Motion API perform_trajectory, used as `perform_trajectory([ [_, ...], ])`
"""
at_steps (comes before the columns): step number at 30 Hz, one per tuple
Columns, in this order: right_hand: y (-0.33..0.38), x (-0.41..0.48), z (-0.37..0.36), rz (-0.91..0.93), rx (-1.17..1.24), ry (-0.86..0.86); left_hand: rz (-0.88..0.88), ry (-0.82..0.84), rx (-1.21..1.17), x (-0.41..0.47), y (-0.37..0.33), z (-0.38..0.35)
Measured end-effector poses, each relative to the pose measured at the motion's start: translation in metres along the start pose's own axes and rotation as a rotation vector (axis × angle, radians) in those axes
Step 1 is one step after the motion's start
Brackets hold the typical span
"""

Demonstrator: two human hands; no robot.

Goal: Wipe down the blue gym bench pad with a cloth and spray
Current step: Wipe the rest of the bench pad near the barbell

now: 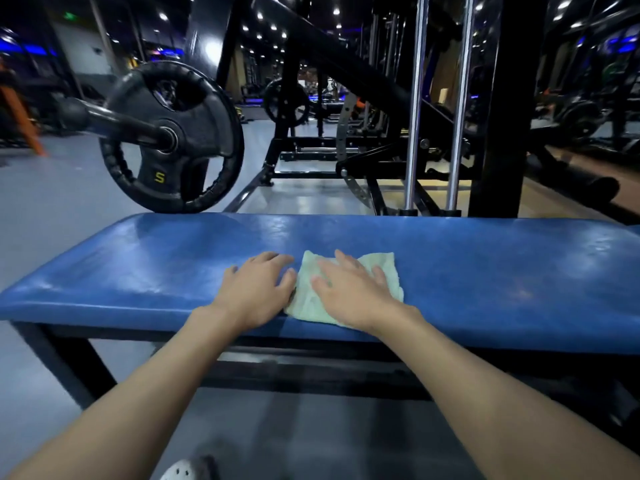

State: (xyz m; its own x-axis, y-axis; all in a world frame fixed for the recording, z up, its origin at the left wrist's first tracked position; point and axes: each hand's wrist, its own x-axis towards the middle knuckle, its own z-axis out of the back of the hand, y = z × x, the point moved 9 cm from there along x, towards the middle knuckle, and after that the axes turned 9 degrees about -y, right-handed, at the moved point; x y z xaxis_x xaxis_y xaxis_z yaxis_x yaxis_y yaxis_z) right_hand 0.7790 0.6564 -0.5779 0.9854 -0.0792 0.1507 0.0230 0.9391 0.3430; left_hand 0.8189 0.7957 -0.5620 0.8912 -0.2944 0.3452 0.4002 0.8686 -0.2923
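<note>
The right hand lies flat with its fingers spread on a pale green cloth, pressing it onto the pad rather than gripping it. The left hand rests just beside it, palm down and fingers loosely splayed, on the bare vinyl at the cloth's left edge; its fingertips touch or nearly touch that edge, and it holds nothing. Both bare forearms reach in from the bottom of the view. The cloth is rumpled and roughly square, lying near the front edge of the blue bench pad, about midway along its visible length. The pad runs across the whole width of the view, its surface glossy with light reflections and some scuffing, carried on a dark metal frame over a grey floor. Behind the pad's left part, a black weight plate sits on a bar end, and two chrome guide rods rise behind its right part among black machine frames.
</note>
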Motion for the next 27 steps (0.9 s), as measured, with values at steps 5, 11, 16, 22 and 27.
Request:
perform_trajectory([
  [5, -0.078, -0.006, 0.041, -0.151, 0.057, -0.212, -0.214, -0.189, -0.073, 0.003, -0.068, 0.009],
  [11, -0.111, -0.016, 0.033, -0.144, -0.017, -0.183, -0.292, 0.09, 0.136, -0.005, -0.089, -0.057],
  [16, -0.103, -0.009, 0.032, -0.145, -0.101, -0.217, -0.232, 0.103, 0.196, -0.006, -0.034, -0.038],
  [22, -0.041, 0.008, 0.012, 0.01, -0.085, -0.205, -0.148, 0.078, 0.217, -0.01, 0.03, -0.02],
  [27, 0.023, 0.023, -0.012, 0.152, -0.057, -0.119, -0.094, 0.065, 0.213, -0.01, 0.075, -0.005],
])
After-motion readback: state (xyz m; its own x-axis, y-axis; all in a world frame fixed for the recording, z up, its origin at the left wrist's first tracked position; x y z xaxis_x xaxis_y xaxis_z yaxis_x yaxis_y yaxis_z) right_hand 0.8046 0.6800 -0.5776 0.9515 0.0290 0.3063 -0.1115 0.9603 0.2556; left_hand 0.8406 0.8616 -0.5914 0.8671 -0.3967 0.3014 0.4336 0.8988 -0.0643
